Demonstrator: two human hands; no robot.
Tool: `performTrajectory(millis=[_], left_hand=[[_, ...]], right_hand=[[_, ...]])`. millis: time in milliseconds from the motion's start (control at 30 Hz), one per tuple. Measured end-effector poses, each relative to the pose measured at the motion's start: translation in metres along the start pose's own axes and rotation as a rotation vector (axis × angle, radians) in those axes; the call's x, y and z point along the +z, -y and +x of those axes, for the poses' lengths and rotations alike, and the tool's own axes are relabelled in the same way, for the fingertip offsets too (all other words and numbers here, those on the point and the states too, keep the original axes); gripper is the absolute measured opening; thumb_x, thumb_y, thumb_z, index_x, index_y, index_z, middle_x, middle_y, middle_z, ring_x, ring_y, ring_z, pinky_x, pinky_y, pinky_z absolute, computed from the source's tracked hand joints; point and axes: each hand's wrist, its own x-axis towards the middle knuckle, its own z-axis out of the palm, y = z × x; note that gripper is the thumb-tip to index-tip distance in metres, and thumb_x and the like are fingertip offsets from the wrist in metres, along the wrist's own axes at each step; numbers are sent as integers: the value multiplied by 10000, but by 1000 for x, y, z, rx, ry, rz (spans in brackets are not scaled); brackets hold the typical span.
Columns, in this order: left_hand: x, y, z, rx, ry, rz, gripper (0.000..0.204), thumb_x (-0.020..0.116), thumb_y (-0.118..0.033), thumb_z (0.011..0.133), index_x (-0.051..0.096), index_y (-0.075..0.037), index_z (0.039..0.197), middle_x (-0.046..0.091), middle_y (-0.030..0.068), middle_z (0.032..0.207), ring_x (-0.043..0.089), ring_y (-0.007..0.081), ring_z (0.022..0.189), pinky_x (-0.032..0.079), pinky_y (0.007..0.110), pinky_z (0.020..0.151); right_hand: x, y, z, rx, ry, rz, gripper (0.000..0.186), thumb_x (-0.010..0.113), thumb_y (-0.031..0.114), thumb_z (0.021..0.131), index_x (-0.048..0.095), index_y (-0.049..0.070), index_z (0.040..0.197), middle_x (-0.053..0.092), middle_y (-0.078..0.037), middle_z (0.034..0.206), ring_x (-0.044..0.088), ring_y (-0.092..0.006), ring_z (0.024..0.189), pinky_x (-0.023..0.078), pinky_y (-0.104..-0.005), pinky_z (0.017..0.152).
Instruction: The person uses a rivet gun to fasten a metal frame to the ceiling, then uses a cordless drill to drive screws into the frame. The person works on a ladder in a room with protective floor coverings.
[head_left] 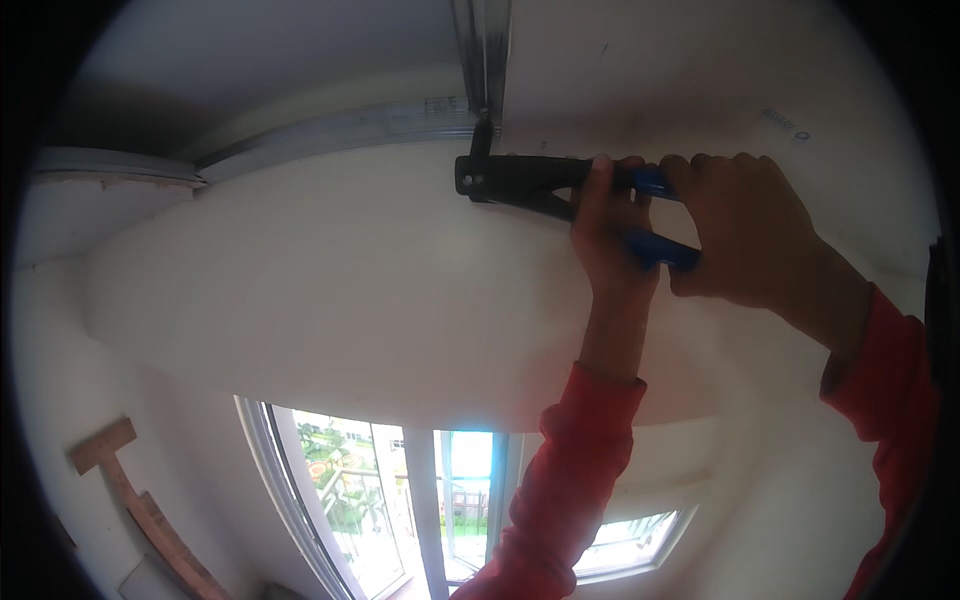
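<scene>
Overhead, my two hands are closed on a hand riveter (530,180) with a black body and blue handle grips. My left hand (612,225) wraps the handles near the middle, thumb up along the upper one. At the blue ends, my right hand (745,225) grips from the right side. The handles stand apart in a narrow V. The tool's short nose points up against the metal profile (484,60), where it meets the metal edge channel (340,135). What the nose tip touches is too dark to make out.
To the right of the profile lies a pale ceiling board (650,70); a dark recess (280,60) opens on its left. A white wall (330,270) runs below the channel. Farther down are a glazed door (360,490), a smaller window (630,545) and a wooden T-shaped piece (150,515).
</scene>
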Motion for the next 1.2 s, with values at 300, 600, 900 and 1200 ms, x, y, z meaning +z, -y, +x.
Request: performTrajectory(millis=[300, 600, 900, 1200], left_hand=[[19, -1, 16, -88, -230, 104, 197, 720, -235, 950, 568, -123, 893, 607, 39, 786, 620, 152, 780, 492, 316, 749], [-47, -44, -93, -240, 30, 215, 334, 623, -55, 987, 505, -154, 1283, 609, 159, 1330, 541, 260, 1308, 454, 442, 1066], [-79, -213, -387, -809, -290, 396, 798, 799, -72, 859, 386, -188, 1531, 375, 212, 1550, 329, 339, 1488, 495, 514, 963], [-105, -269, -484, -777, -813, 579, 766, 799, -73, 860, 404, -174, 1509, 404, 198, 1510, 361, 324, 1449, 497, 500, 956]], right_hand=[[9, -2, 18, 72, -13, -47, 380, 859, 214, 726, 666, 20, 989, 703, -156, 855, 720, -317, 812, 574, -411, 768], [34, 44, -63, -17, -67, 32, 736, 927, 334, 637, 554, 6, 1181, 603, -117, 1027, 647, -267, 923, 527, -387, 803], [82, 168, -225, -169, 551, 1162, 139, 657, 145, 958, 709, 28, 1012, 713, -122, 798, 658, -237, 671, 527, -389, 634], [118, 214, -278, 174, 828, 1299, 170, 667, 173, 945, 707, 22, 1013, 709, -132, 795, 656, -254, 675, 527, -400, 641]])
